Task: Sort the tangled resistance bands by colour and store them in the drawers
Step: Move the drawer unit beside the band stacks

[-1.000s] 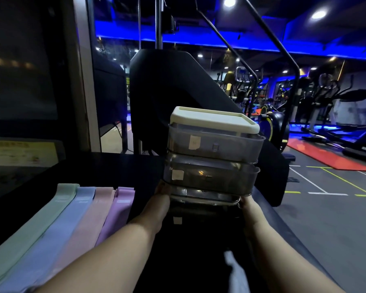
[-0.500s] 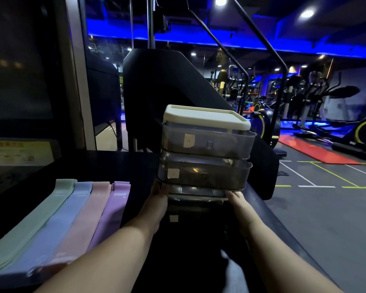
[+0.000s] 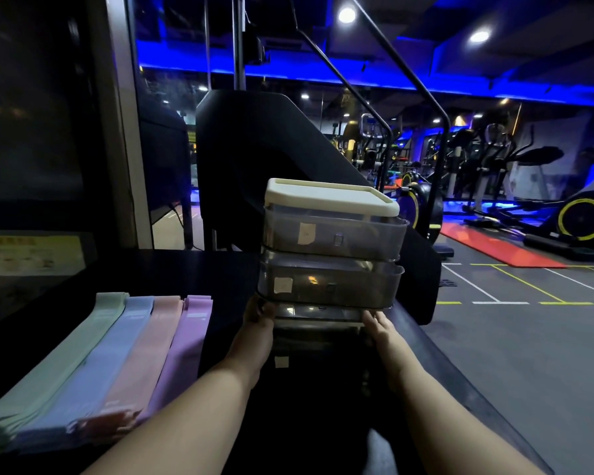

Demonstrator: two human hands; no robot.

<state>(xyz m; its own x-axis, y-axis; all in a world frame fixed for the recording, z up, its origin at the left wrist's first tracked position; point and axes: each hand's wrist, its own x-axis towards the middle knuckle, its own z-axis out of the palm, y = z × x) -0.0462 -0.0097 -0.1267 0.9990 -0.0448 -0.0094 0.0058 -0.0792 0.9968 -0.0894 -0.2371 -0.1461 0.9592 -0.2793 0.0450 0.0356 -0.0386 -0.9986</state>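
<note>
A smoky clear drawer unit (image 3: 333,238) with a cream lid stands on the black table, just right of centre. My left hand (image 3: 259,323) grips its lower left side and my right hand (image 3: 379,329) grips its lower right side, level with a lower drawer. Small paper labels mark the drawer fronts. Several flat resistance bands lie side by side on the left of the table: a green band (image 3: 83,341), a blue band (image 3: 117,341), a pink band (image 3: 148,341) and a purple band (image 3: 182,344). The lowest part of the unit is dark and hard to make out.
The black table (image 3: 199,272) ends just right of the drawer unit, with grey gym floor (image 3: 511,347) beyond. A large black machine housing (image 3: 254,159) rises directly behind the unit. A dark panel and metal post stand at the left. Exercise bikes line the far right.
Both hands have stayed on the drawer unit's lower sides; the right hand shifted slightly forward. The unit appears to hold its place on the table, and the bands have not moved.
</note>
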